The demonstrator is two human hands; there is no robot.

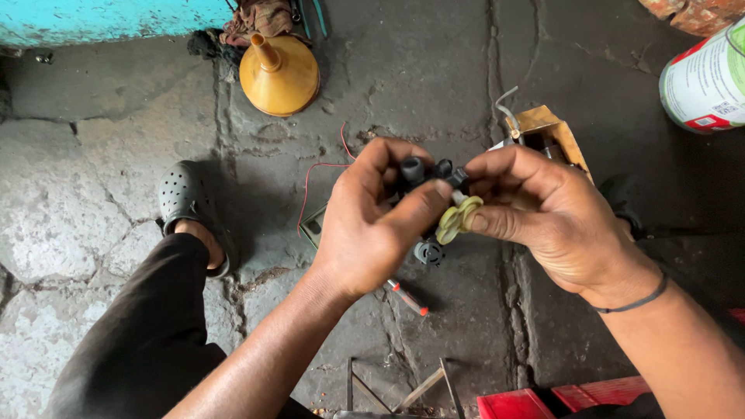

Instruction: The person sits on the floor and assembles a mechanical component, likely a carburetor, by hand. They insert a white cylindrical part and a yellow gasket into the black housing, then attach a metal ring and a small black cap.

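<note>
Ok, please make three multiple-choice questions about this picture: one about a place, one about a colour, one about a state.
1. Where does the funnel stand?
A. on the stone floor, near the turquoise wall
B. on the person's knee
C. inside the cardboard box

2. What colour are the rings at the right hand?
A. blue
B. yellowish
C. red

3. How is the black part?
A. lying on the floor
B. held between both hands
C. hanging from a wire

Answers: 1 A, it rests mouth down by the wall. 2 B, pale yellow at the fingertips. 3 B, the left hand and right hand grip it.
</note>
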